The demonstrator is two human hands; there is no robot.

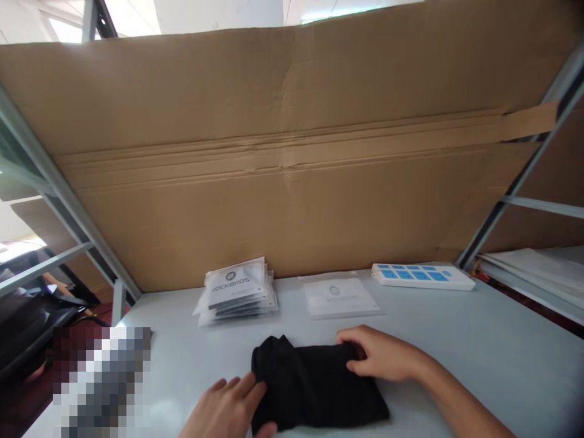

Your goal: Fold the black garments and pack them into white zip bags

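Observation:
A folded black cloth (314, 386) lies on the pale grey table (479, 340) near its front edge. My left hand (228, 409) rests on the cloth's left end with the fingers stretched flat. My right hand (381, 353) sits at the cloth's upper right corner, fingers curled over the folded edge and gripping it. Just behind the cloth lies a stack of clear packets with a printed logo (237, 292), and to its right a single flat clear packet (340, 298).
A white and blue power strip (422, 275) lies at the back right. A big cardboard sheet (292, 158) stands behind the table as a wall. Grey metal shelf posts (59, 194) flank both sides. White sheets (533, 267) lie on the right shelf.

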